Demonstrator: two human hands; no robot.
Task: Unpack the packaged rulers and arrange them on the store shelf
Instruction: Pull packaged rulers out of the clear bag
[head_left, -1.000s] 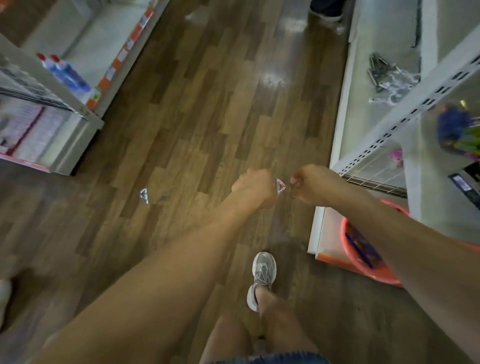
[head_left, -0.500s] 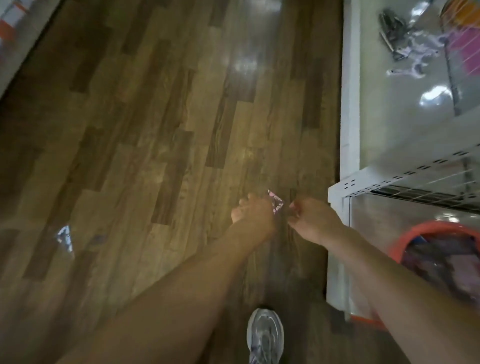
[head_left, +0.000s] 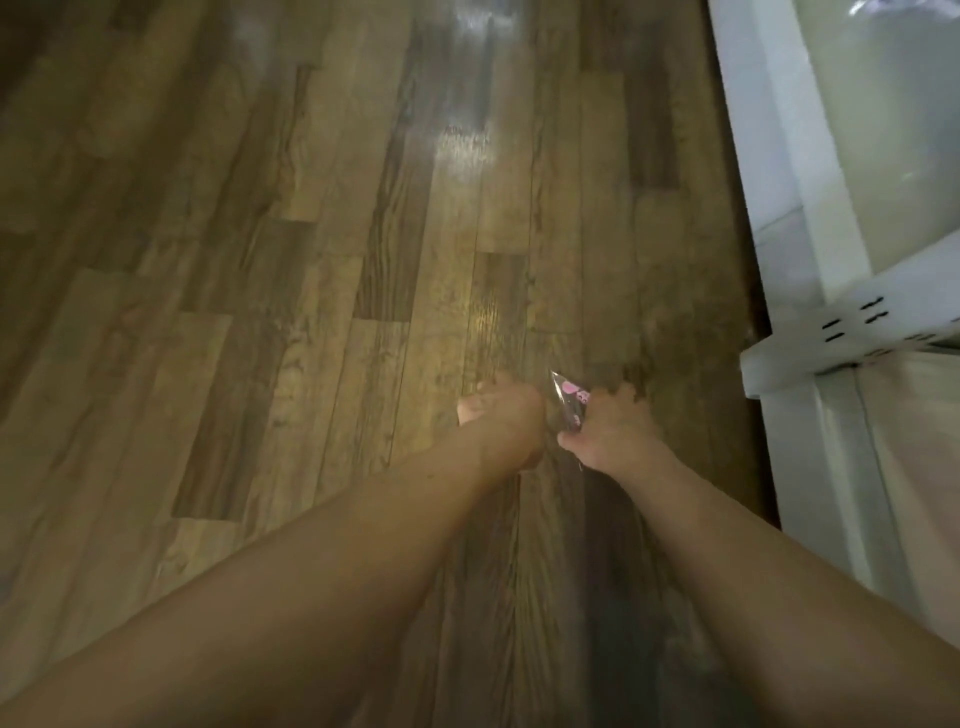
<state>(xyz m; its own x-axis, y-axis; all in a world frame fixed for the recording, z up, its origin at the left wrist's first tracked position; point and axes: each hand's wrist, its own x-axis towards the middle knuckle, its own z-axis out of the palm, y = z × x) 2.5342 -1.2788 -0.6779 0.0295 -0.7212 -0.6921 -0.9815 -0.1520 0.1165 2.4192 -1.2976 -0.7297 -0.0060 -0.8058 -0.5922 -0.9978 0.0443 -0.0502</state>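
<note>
Both my arms reach out over the wooden floor. Between my hands is a small clear plastic packet with pink print (head_left: 569, 408); only its corner shows. My left hand (head_left: 506, 421) is closed in a fist against the packet's left side. My right hand (head_left: 610, 431) pinches its right edge with the fingers curled. Whether a ruler is inside the wrap cannot be made out. The white store shelf (head_left: 810, 332) stands to the right of my hands, with its perforated upright and pale shelf boards.
Brown wood-plank floor (head_left: 311, 260) fills the left and middle of the view, with a light glare patch far ahead. The shelf unit's base runs along the right edge, close to my right forearm.
The view has tilted further down and toward the floor; the red basin, my shoe and the shelf's goods have left the frame. My hands stay together on the packet, now held lower.
</note>
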